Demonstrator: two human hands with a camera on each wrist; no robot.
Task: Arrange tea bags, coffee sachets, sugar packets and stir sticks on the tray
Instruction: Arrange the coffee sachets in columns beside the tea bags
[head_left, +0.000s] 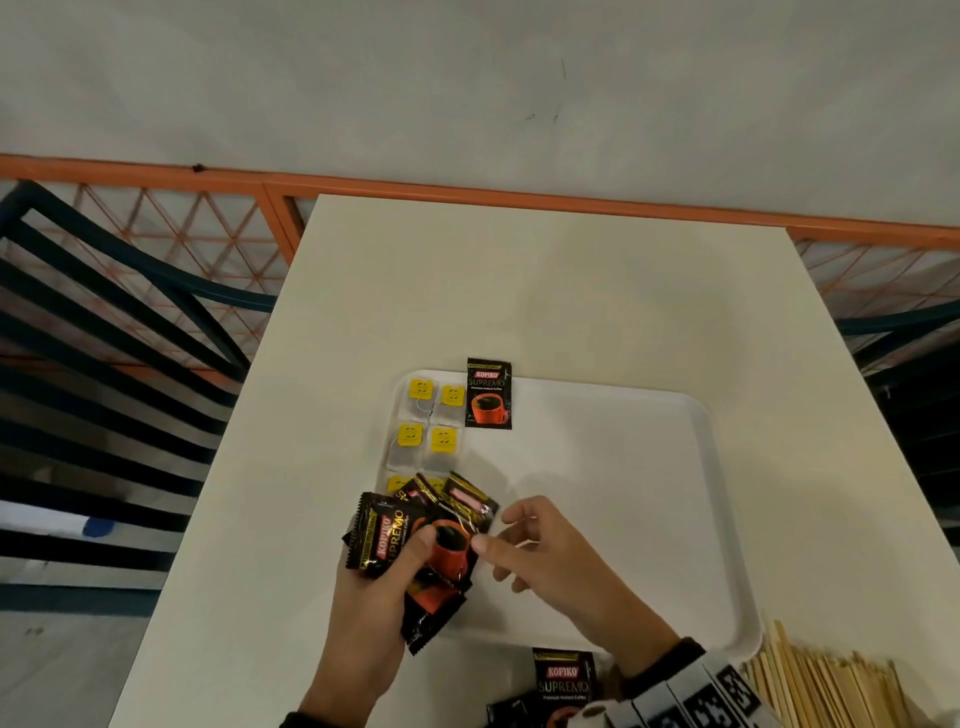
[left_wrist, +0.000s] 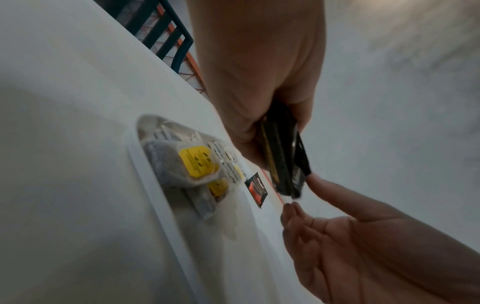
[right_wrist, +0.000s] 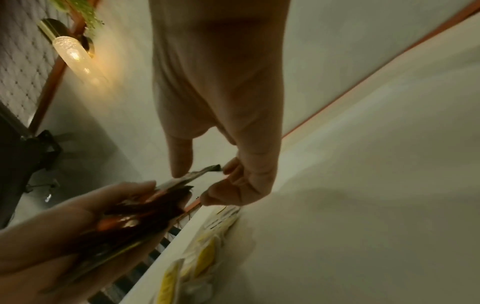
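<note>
A white tray (head_left: 597, 493) lies on the table. Several tea bags (head_left: 431, 415) with yellow tags lie in rows at its left end, and one black coffee sachet (head_left: 488, 393) lies at its far rim. My left hand (head_left: 400, 566) grips a fanned bundle of coffee sachets (head_left: 415, 535) over the tray's near left corner. My right hand (head_left: 496, 530) pinches the edge of the top sachet (right_wrist: 205, 170) between thumb and fingers. The left wrist view shows the bundle (left_wrist: 283, 160) edge-on, with a right fingertip against it.
Wooden stir sticks (head_left: 821, 686) lie heaped at the near right beside the tray. More coffee sachets (head_left: 563, 680) lie at the table's near edge. Dark slatted chairs (head_left: 104, 389) and an orange mesh rail (head_left: 467, 189) flank the table.
</note>
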